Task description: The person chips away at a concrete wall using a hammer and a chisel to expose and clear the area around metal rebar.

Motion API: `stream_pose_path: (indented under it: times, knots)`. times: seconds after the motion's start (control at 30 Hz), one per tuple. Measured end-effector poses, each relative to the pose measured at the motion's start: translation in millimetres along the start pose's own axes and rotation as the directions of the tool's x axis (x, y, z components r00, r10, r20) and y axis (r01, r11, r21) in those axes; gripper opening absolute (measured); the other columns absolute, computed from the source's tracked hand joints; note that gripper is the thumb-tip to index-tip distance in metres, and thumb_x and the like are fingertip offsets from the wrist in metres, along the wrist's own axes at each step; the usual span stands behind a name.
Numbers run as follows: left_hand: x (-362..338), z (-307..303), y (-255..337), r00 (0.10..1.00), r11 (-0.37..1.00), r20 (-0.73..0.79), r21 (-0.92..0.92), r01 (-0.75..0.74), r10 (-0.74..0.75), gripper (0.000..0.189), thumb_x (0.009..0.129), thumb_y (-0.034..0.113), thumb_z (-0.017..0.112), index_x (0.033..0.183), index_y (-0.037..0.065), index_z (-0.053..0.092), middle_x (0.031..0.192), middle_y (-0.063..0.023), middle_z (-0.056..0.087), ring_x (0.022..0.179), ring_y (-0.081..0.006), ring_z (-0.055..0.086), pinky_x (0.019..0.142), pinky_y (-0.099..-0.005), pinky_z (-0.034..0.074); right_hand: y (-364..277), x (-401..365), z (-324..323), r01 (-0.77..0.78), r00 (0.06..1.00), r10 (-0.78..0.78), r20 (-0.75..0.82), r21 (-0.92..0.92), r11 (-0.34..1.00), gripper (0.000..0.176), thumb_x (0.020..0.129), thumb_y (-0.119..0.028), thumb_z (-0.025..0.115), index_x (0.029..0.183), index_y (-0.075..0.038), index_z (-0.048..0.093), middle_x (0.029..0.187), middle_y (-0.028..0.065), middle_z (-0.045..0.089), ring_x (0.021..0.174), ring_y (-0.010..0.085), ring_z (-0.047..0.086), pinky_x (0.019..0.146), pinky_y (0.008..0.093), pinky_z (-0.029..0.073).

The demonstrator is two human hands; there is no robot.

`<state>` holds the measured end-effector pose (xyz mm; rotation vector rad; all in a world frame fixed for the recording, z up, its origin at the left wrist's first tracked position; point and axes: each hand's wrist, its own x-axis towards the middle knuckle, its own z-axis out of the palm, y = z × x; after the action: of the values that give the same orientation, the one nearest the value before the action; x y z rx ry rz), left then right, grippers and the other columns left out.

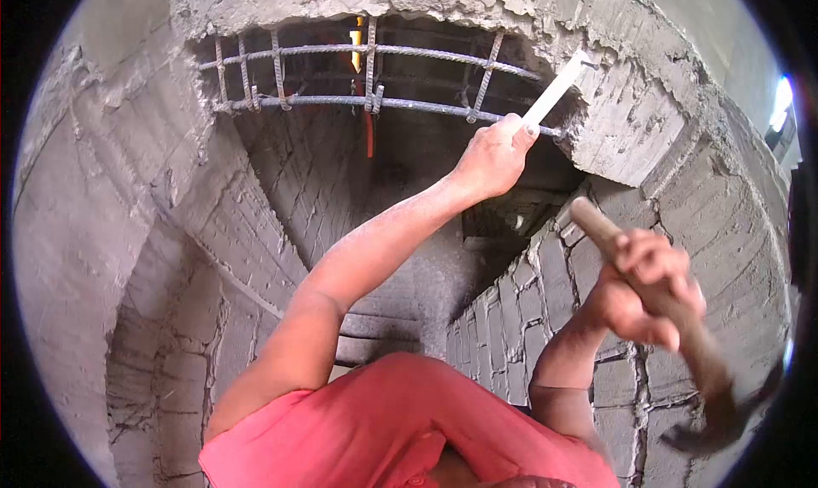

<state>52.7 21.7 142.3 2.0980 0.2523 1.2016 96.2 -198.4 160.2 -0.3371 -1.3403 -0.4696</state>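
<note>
My left hand (498, 157) is closed around a pale, straight chisel (555, 92), whose far end meets the rough broken concrete edge (626, 113) right of the opening. My right hand (652, 288) grips the wooden handle of a hammer (596, 224), raised beside the brick wall. The dark hammer head hangs at the lower right, smeared by motion. Just beyond my left hand, ribbed steel rebar (324, 101) crosses the opening in two long bars tied by short cross pieces.
Rough plaster (94, 190) covers the wall on the left. Brickwork (511, 296) lines the right side below the opening. An orange and yellow strip (356, 49) hangs behind the rebar. A bright light (781, 104) shows at the far right.
</note>
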Motion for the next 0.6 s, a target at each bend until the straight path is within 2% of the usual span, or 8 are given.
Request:
stream_pose_path:
  times: [0.07,0.23,0.37,0.43,0.47,0.5,0.57,0.6]
  knots:
    - [-2,-3,4,1.0,1.0,-0.027,-0.012,-0.003,0.003,0.04,0.104,0.039,0.045,0.094,0.002,0.054,0.074,-0.0225,0.057,0.074,-0.0457,0.059,0.065,-0.0476,0.046,-5,7,3,0.166,0.986,-0.166,0.011,-0.106,0.98,0.06,0.091,-0.073,0.042,0.116,-0.018,0.045,0.08,0.0051,0.045,0.063,0.0202,0.048,0.063,0.0418,0.048]
    - [5,0,-14,0.997,0.999,-0.079,0.04,-0.019,0.022,0.041,0.104,0.041,0.046,0.095,0.002,0.054,0.075,-0.023,0.058,0.076,-0.047,0.06,0.065,-0.048,0.047,12,-5,5,0.157,0.987,-0.16,-0.033,-0.084,0.984,0.061,0.092,-0.072,0.043,0.113,-0.015,0.047,0.08,0.0056,0.046,0.064,0.0201,0.049,0.059,0.0376,0.048]
    - [9,3,-18,0.997,1.0,-0.076,0.009,-0.006,0.007,0.043,0.104,0.042,0.044,0.093,0.002,0.055,0.08,-0.0241,0.059,0.08,-0.0466,0.059,0.069,-0.0493,0.046,52,-37,-12,-0.113,0.99,0.123,-0.064,0.139,0.984,0.055,0.095,-0.062,0.052,0.11,-0.009,0.051,0.079,0.0086,0.052,0.063,0.0208,0.05,0.056,0.0332,0.047]
    - [10,6,-18,0.995,1.0,-0.102,0.025,-0.018,0.02,0.043,0.104,0.042,0.044,0.092,0.001,0.055,0.079,-0.0236,0.06,0.079,-0.0464,0.059,0.069,-0.049,0.046,80,-53,-17,-0.36,0.926,0.361,-0.108,0.031,0.932,0.044,0.099,-0.051,0.053,0.101,-0.007,0.055,0.077,0.0078,0.054,0.059,0.0191,0.052,0.053,0.0311,0.047]
    - [10,5,-13,0.997,1.0,-0.081,0.024,0.005,-0.003,0.043,0.104,0.041,0.044,0.092,0.001,0.055,0.08,-0.0242,0.059,0.08,-0.0472,0.059,0.069,-0.0493,0.046,92,-53,-20,-0.416,0.906,0.417,-0.073,-0.341,0.843,0.042,0.101,-0.046,0.051,0.096,-0.005,0.055,0.073,0.0066,0.054,0.056,0.0173,0.053,0.052,0.0302,0.046]
    - [9,3,-9,0.998,0.999,-0.06,0.024,0.032,-0.03,0.043,0.104,0.041,0.043,0.092,0.001,0.055,0.08,-0.0248,0.059,0.08,-0.0481,0.059,0.069,-0.0496,0.046,100,-50,-21,-0.399,0.873,0.483,-0.065,-0.664,0.632,0.041,0.102,-0.042,0.049,0.092,-0.003,0.056,0.069,0.0054,0.054,0.053,0.0155,0.053,0.05,0.0294,0.045]
    - [8,11,-16,0.998,0.998,-0.051,0.05,-0.024,0.027,0.041,0.105,0.039,0.043,0.094,0.001,0.055,0.081,-0.0267,0.059,0.083,-0.0505,0.058,0.07,-0.0511,0.046,97,-20,-8,-0.632,0.684,0.72,-0.116,-0.587,0.506,0.042,0.103,-0.039,0.048,0.088,-0.001,0.056,0.062,0.0032,0.053,0.05,0.0112,0.053,0.047,0.028,0.042]
    - [8,15,-20,0.996,0.996,-0.058,0.066,-0.061,0.065,0.039,0.105,0.038,0.043,0.095,0.001,0.054,0.082,-0.0274,0.059,0.085,-0.0513,0.057,0.07,-0.0518,0.046,98,-20,-6,-0.606,0.683,0.724,-0.092,-0.624,0.493,0.04,0.103,-0.039,0.048,0.09,-0.002,0.056,0.057,0.002,0.051,0.048,0.0119,0.05,0.046,0.0279,0.04]
